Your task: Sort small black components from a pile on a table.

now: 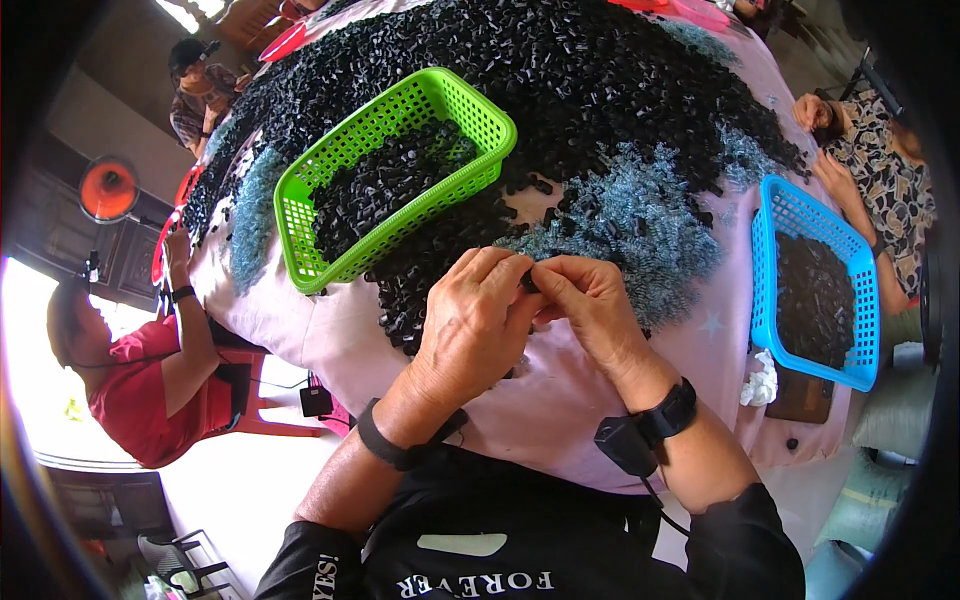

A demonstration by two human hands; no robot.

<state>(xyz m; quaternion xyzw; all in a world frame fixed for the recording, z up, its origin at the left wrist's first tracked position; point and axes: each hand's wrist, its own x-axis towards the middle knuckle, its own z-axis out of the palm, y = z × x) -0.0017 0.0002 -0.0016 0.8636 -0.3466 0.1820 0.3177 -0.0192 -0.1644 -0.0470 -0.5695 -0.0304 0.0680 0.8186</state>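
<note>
My left hand (475, 310) and my right hand (590, 305) meet over the near edge of the table, fingertips pinched together. Between them is a small black plastic piece (529, 281), its lower part covered by my fingers. Just beyond my hands lies a heap of small translucent blue pieces (640, 225). A great pile of black plastic pieces (590, 80) spreads across the table behind it. To the left of the blue heap, a green perforated basket (497, 128) stands on the pile, partly filled with more black pieces.
On the right a blue basket (868, 300) holds dark pieces, with crumpled white tissue (760, 380) beside it. A pink cloth (640, 385) covers the table. People sit around it: one in red (150, 390) at left, another in a patterned top (885, 165) at right. Sacks (885, 490) stand lower right.
</note>
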